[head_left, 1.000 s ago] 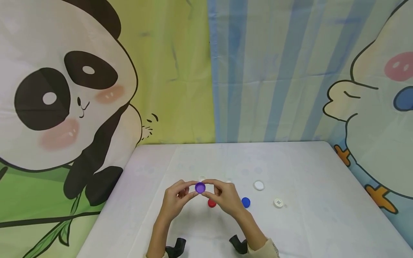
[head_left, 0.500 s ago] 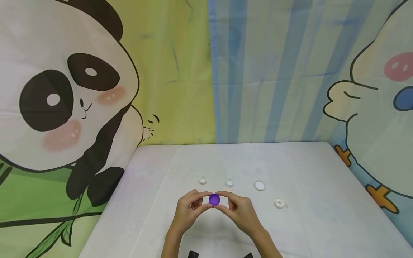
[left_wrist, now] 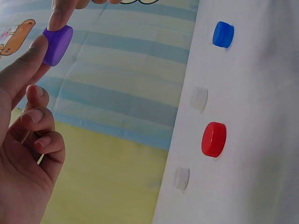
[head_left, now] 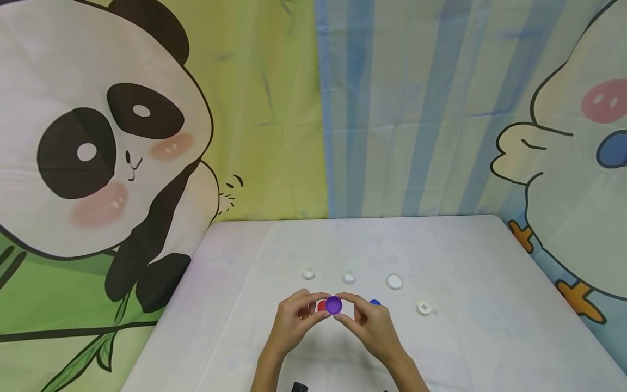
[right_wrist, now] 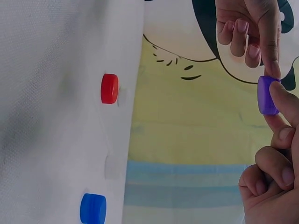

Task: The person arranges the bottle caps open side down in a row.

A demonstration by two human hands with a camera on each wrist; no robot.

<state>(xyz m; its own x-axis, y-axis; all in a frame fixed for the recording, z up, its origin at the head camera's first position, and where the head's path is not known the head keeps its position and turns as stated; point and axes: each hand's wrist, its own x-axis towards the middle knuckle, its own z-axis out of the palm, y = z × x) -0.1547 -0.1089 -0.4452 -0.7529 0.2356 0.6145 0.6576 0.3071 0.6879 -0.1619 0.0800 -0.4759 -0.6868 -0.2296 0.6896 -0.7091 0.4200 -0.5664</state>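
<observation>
- Left hand (head_left: pixel 295 317): grip clamped on the purple cap (head_left: pixel 333 305), left side.
- Red cap (head_left: pixel 321 306): on the bench (head_left: pixel 240 294), partly behind purple.
- Purple cap: above the bench, well short of its far edge.
- Right hand (head_left: pixel 370 326): grip clamped on purple's right side.

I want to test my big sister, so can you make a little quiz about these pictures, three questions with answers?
1. What are the left grip and right grip pinching together?
2. True or false: the red cap and blue cap lie apart on the table.
3. How many white round pieces show in the head view? a) two b) four c) seven

Key: 1. A purple cap. 2. True. 3. b
</observation>
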